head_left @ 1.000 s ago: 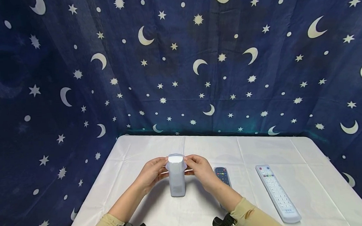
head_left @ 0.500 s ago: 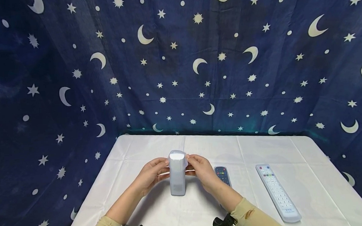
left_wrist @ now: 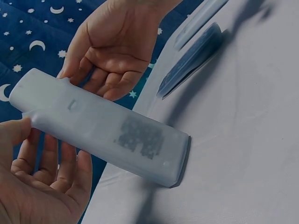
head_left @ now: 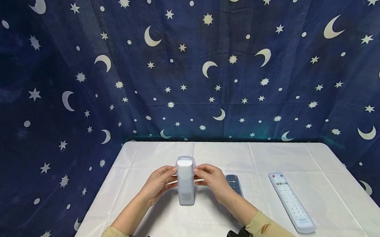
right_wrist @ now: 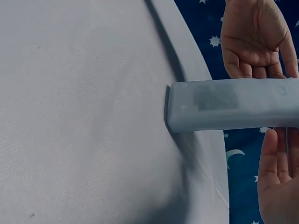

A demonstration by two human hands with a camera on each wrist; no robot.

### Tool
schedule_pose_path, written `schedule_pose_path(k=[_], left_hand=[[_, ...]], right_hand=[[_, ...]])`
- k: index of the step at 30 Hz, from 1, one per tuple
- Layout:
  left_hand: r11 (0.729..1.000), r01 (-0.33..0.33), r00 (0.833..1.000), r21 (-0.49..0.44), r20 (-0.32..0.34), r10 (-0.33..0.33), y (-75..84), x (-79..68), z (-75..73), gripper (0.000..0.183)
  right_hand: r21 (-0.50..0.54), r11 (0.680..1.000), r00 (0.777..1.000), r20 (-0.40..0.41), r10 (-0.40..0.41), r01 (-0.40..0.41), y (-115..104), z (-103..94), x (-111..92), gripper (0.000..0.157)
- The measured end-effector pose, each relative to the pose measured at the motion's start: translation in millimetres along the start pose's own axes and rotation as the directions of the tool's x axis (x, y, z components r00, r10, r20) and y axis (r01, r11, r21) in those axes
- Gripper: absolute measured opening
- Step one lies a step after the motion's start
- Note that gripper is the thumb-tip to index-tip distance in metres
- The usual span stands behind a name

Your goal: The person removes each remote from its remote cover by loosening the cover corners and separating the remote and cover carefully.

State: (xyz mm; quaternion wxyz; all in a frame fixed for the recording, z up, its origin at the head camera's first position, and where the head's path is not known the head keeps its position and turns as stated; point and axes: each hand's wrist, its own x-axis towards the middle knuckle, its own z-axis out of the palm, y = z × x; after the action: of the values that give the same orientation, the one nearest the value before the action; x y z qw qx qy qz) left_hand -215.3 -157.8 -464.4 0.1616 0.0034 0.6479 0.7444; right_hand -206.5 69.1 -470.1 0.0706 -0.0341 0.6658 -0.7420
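Note:
A remote control [head_left: 184,163], white at its top end, stands upright on the table inside a translucent silicone cover [head_left: 186,191]. A dark patch shows through the cover's lower part in both wrist views. My left hand [head_left: 160,182] pinches the cover's rim near the top on the left side, thumb in front. On the opposite side, my right hand [head_left: 213,180] pinches the rim between thumb and fingers. In the left wrist view, the cover's edge [left_wrist: 35,120] is pulled out a little at the left thumb. The lower end of the cover rests on the table.
A dark remote [head_left: 234,184] lies right of the cover, partly hidden by my right forearm. Farther right lies a white remote [head_left: 291,203] in a clear cover. The white tablecloth [head_left: 146,152] reaches a blue star-patterned curtain [head_left: 187,78] behind.
The cover's rim has risen slightly around the remote's top, and its stretched-out sides have drawn in. My right fingers have shifted slightly down. The other remotes lie still.

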Motion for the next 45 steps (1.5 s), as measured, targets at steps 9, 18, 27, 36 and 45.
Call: schedule_pose_path(k=[9,18,27,36,45], left_hand=[[1.0,0.017,1.0,0.016,0.018,-0.018,-4.0,-0.9,-0.4,0.036],[0.998,0.039,0.998,0.043,0.037,-0.041,-19.2,1.8,-4.1,0.043],[0.997,0.074,0.997,0.007,-0.012,-0.074,-23.8,2.9,-1.2,0.049],[0.999,0.025,1.0,-0.025,0.017,-0.024,-19.8,-2.1,0.2,0.052],[1.0,-0.011,1.0,0.012,-0.007,0.011,-21.2,-4.5,0.7,0.043]], right_hand=[[0.019,0.998,0.998,0.015,0.062,-0.063,2.0,1.0,-0.2,0.026],[0.028,0.993,0.992,0.061,0.111,-0.113,11.4,-2.2,-2.8,0.023],[0.042,0.992,0.99,0.086,0.116,-0.12,16.6,-3.6,-2.5,0.027],[0.063,0.99,0.991,0.054,0.122,-0.125,16.9,-3.8,-2.2,0.028],[0.071,0.991,0.992,0.072,0.105,-0.11,16.4,-4.0,-3.2,0.031]])
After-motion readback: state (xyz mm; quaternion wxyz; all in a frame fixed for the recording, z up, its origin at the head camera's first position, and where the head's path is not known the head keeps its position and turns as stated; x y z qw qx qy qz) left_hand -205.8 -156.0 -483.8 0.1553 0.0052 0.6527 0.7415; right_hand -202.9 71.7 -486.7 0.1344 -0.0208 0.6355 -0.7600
